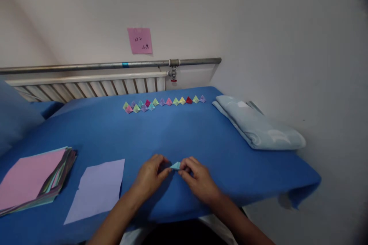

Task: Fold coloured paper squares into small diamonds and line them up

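Note:
Between my two hands, near the front of the blue-covered table (184, 134), is a small folded piece of light blue paper (176, 165). My left hand (152, 174) pinches its left corner between thumb and fingers. On the right side, my right hand (198, 178) grips the other corner, its fingers curled in. Toward the back lie several small folded paper pieces (169, 102) of different colours, in a long row with a shorter row in front at the left. A lilac sheet (99, 187) lies flat to the left of my left hand.
At the far left is a stack of coloured paper (31, 178), pink on top. A folded light green blanket (258, 126) rests at the right by the wall. Behind the table are a radiator (106, 86) and a metal pipe (86, 67); a pink note (140, 41) hangs above.

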`<state>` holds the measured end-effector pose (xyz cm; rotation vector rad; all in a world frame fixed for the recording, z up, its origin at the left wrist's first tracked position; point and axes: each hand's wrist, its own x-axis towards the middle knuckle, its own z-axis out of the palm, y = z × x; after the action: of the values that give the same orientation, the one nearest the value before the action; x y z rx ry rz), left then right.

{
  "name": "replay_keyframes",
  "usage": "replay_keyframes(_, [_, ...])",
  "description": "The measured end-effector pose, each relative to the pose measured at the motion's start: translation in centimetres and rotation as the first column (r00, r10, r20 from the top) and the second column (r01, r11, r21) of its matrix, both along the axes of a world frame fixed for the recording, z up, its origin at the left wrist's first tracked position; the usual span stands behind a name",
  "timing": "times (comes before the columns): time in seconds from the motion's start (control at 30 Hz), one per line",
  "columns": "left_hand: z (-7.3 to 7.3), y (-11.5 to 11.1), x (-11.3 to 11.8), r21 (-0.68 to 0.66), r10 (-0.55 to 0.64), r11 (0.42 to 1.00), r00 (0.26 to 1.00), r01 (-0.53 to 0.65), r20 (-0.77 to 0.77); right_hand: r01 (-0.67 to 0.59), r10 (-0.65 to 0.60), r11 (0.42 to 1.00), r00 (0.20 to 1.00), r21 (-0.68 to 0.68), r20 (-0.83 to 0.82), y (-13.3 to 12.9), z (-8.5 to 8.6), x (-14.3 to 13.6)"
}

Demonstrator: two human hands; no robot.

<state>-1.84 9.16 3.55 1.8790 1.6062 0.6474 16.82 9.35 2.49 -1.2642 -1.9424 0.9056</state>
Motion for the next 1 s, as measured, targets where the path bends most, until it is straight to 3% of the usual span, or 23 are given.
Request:
replay_keyframes(0.17, [0.9,7.9,-0.5,-0.017,0.274,0.962,0.954,-0.274,0.123,0.016,-0.018,0.970,1.000,0.242,0.006,7.3,1.5,-0.8])
replay_keyframes(0.27, [0.0,11.5,-0.9,0.026,0.333,0.940,0.931,-0.341,0.151,-0.033,0.028,0.951,0.999,0.307,0.021,11.4,1.0,-2.0])
replay_keyframes(0.33, [-1.2,12.7,-1.0,0.059,0.357,0.926,0.917,-0.372,0.177,-0.061,0.054,0.948,0.998,0.312,0.033,13.4,0.1,-2.8])
replay_keyframes(0.53, [-4.4,12.6,-1.6,0.102,0.361,0.912,0.895,-0.398,0.263,-0.099,0.091,0.963,0.995,0.252,0.045,15.5,-2.7,-3.8])
replay_keyframes(0.73, [-3.8,12.9,-1.8,0.107,0.264,0.946,0.919,-0.306,0.294,-0.122,0.125,0.979,0.992,0.166,-0.009,15.7,-2.9,-3.5])
replay_keyframes(1.0, [-3.4,12.8,-2.1,0.090,0.182,0.973,0.944,-0.213,0.277,-0.152,0.142,0.977,0.987,0.147,0.074,15.4,-2.6,-3.6])
